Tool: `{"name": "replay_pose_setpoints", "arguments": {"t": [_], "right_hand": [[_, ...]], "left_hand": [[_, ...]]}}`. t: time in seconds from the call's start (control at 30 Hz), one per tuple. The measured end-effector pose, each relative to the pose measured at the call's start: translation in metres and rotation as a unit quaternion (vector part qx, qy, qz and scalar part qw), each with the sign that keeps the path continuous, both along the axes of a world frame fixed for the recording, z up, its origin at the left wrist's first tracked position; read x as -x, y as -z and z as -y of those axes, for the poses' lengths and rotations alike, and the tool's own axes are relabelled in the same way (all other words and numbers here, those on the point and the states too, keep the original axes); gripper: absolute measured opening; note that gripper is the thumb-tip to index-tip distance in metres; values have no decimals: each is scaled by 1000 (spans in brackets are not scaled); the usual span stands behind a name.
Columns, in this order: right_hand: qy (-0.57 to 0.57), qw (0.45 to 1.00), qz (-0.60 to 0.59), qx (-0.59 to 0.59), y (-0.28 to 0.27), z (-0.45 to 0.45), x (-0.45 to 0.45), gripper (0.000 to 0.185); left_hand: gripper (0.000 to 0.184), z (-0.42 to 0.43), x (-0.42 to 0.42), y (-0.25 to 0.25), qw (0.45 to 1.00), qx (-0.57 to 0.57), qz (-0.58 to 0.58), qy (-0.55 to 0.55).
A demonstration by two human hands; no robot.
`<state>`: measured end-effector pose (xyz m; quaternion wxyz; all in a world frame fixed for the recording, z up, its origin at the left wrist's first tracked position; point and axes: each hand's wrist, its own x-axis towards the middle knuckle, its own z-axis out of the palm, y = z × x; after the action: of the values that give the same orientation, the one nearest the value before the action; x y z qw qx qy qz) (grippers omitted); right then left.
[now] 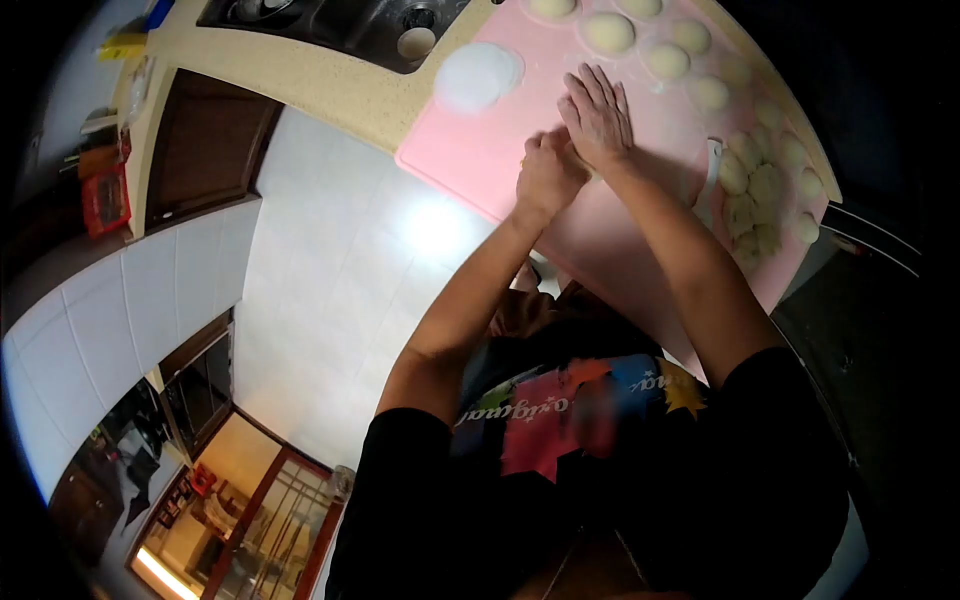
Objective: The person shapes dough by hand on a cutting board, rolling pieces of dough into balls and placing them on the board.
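Dough (pixel 591 173), barely visible, lay on the pink mat (pixel 455 150) between the curled left hand (pixel 552 172), whose grip I could not tell, and the straight-fingered right hand (pixel 598 125), apparently laid flat to press evenly.

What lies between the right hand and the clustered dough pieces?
The head view shows a white tool on the pink mat, between the right hand and dough pieces.

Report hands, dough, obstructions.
Left hand curled, right hand flattened beside it, over pink mat. Pale piece between them, likely dough, mostly hidden. Dough rounds, white tool clear of both hands.
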<state>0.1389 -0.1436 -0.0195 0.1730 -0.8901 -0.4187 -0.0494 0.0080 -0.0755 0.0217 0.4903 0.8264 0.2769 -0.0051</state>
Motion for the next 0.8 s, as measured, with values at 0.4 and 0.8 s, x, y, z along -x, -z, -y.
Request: {"name": "replay_pose_setpoints", "arguments": {"t": [0.4,0.8], "right_hand": [[18,996,-67,-59,15,55,66,44],[39,783,-582,-215,-30,-1,16,53]], "left_hand": [[70,66,56,27,996,-11,84,-37],[70,19,7,3,998,-39,7,-54]]}}
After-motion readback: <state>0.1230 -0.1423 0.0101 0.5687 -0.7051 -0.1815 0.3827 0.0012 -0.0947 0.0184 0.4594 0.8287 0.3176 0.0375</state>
